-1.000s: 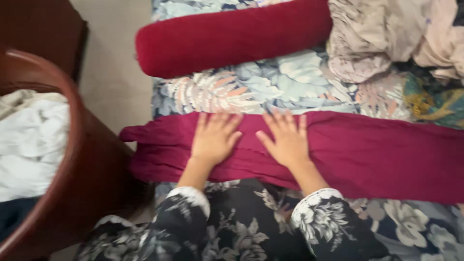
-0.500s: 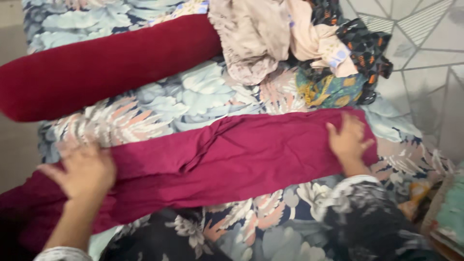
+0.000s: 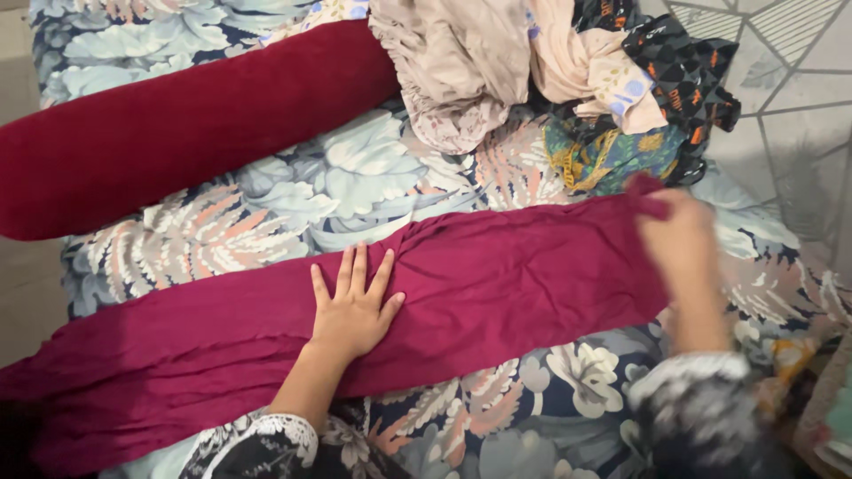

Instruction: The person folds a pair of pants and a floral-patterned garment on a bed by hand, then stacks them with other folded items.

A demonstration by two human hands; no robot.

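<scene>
Right grip (image 3: 679, 239) pinching magenta cloth's (image 3: 497, 284) end — left hand (image 3: 353, 306) flat, fingers spread, mid-cloth.

Magenta cloth (image 3: 497, 284), dark red bolster (image 3: 177, 133), blue-and-peach floral bedsheet (image 3: 355, 186).

matt magenta cloth (image 3: 497, 284), wrinkled, plush red bolster (image 3: 177, 133), printed cotton bedsheet (image 3: 355, 186)
</scene>
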